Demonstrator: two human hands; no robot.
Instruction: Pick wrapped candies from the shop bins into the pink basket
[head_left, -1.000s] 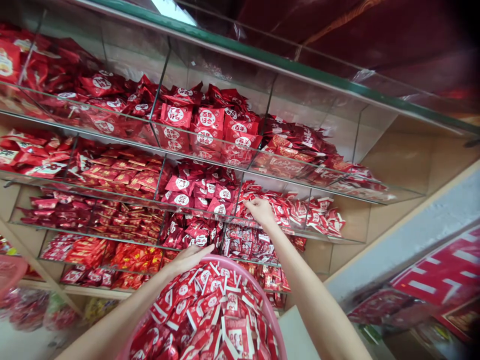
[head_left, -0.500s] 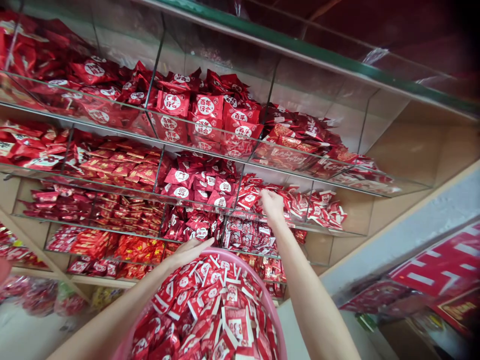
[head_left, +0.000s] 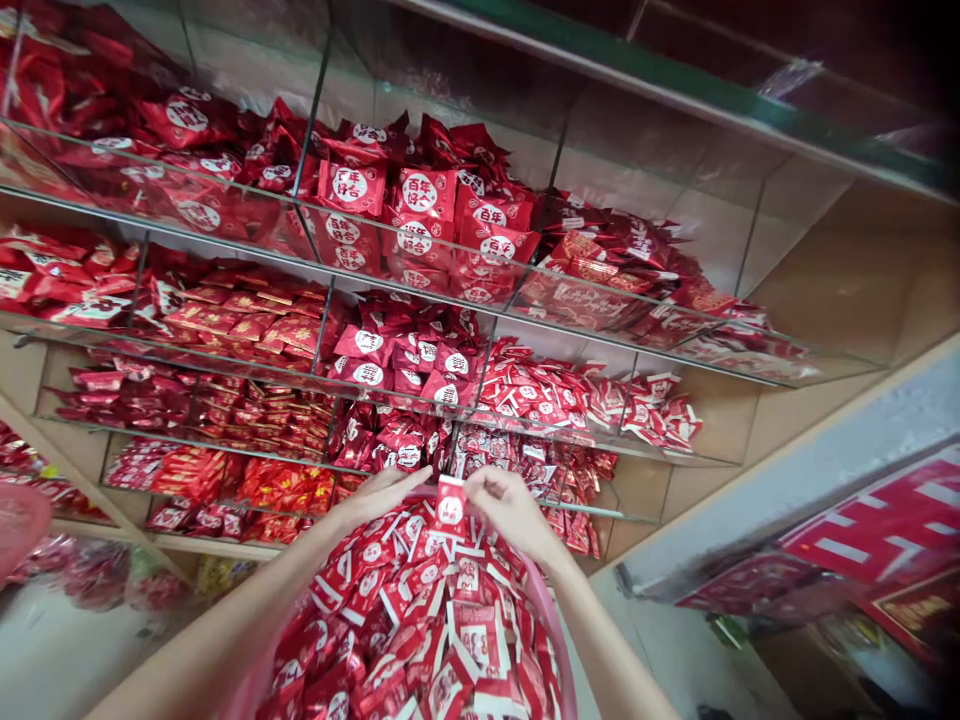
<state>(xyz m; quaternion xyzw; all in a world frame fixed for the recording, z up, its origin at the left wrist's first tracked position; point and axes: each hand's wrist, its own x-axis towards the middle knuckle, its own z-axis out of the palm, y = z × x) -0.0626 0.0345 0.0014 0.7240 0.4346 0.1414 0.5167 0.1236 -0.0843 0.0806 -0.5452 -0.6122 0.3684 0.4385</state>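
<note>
A pink basket (head_left: pixel 556 640) heaped with small red and white packets fills the bottom centre. My left hand (head_left: pixel 382 495) grips the basket's far rim, fingers curled over it. My right hand (head_left: pixel 510 510) hovers over the far side of the heap and pinches one red and white packet (head_left: pixel 450 508) upright between its fingers. Just above both hands, a glass shelf compartment (head_left: pixel 547 400) holds a pile of the same packets.
Tiers of glass shelves (head_left: pixel 315 235) split into compartments rise ahead, each full of red snack packets of different kinds. A beige wall (head_left: pixel 840 290) stands at the right. Red banners (head_left: pixel 885 550) lie at the lower right, and another pink basket edge (head_left: pixel 19 520) shows at the far left.
My right hand has come down from the shelf compartment to the basket and now holds one packet. The left hand has stayed on the basket's rim. The view has tilted slightly.
</note>
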